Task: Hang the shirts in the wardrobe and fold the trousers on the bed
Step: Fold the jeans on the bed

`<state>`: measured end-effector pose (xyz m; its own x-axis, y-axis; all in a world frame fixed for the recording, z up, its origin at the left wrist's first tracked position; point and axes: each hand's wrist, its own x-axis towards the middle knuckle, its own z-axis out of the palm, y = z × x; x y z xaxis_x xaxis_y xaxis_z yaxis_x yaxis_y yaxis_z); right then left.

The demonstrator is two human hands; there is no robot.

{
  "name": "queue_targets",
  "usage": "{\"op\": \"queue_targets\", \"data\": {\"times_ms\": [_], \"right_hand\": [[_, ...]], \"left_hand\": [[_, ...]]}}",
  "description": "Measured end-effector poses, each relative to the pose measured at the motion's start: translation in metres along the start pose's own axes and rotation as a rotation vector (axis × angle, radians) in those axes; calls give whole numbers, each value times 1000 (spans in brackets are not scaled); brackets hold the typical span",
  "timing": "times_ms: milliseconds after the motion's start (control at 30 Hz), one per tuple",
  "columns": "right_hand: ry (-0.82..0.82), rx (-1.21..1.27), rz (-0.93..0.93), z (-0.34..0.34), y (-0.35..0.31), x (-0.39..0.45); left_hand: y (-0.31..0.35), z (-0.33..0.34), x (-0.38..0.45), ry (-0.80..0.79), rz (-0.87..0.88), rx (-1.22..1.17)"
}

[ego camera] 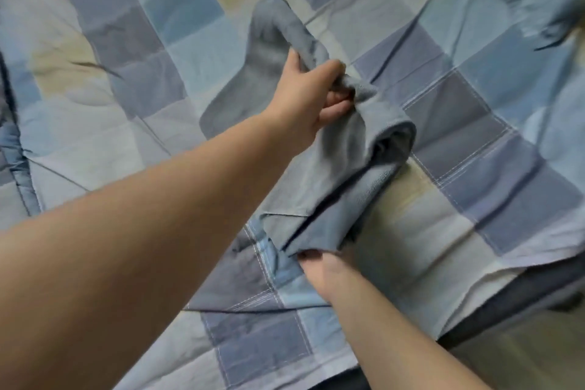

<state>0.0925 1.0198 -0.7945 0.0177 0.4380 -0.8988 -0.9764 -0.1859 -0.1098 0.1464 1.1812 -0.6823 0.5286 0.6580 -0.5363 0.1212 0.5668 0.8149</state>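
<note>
1. The left hand (311,98) reaches out over the bed with its arm stretched across the view. Its fingers are curled round a bunched part of the trousers (323,180), gripping the cloth from above.
2. The right hand (323,272) comes in from the lower edge and pinches the near end of the trousers between thumb and fingers. The cloth hangs over most of those fingers and hides them.
3. The trousers are grey-blue and lie partly lifted between the two hands. The stretch between them sags in loose folds, with a rolled fold showing a dark opening on the right side.
4. Beyond the left hand, the far part of the trousers lies flat on the bed and curves up to a rounded end. The left hand covers where that part joins the held part.
5. The bed is covered by a quilt (493,142) in blue, grey and pale yellow checks with white stitching. It is creased, with ridges running near the trousers.
6. At the right, the quilt's edge hangs over a dark mattress side (519,304).
7. Below that, a strip of pale floor (538,355) shows in the lower right corner.
8. The picture is somewhat blurred, so fine detail of the cloth cannot be told.
</note>
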Motion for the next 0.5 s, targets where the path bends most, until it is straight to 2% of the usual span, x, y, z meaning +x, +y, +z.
{"op": "queue_targets", "data": {"times_ms": [67,200,267,333,400,433,500], "right_hand": [[-103,83,-2,-10,-13,2],[26,34,-60,-50,-47,1],[45,41,-141,-70,-67,1],[27,20,-195,-81,-87,2],[-10,-39,-235,-76,-105,6],[-26,-64,-246,-69,-112,9],[-15,-126,-247,-51,-124,17]], "left_hand": [[-13,8,16,44,-79,72],[-61,-10,6,92,-257,283],[-82,-38,-10,236,-243,279],[-100,-73,-31,465,-227,315],[-115,-107,-50,638,-284,363],[-121,-117,-58,657,-354,356],[-133,-125,-65,587,-495,228]]}}
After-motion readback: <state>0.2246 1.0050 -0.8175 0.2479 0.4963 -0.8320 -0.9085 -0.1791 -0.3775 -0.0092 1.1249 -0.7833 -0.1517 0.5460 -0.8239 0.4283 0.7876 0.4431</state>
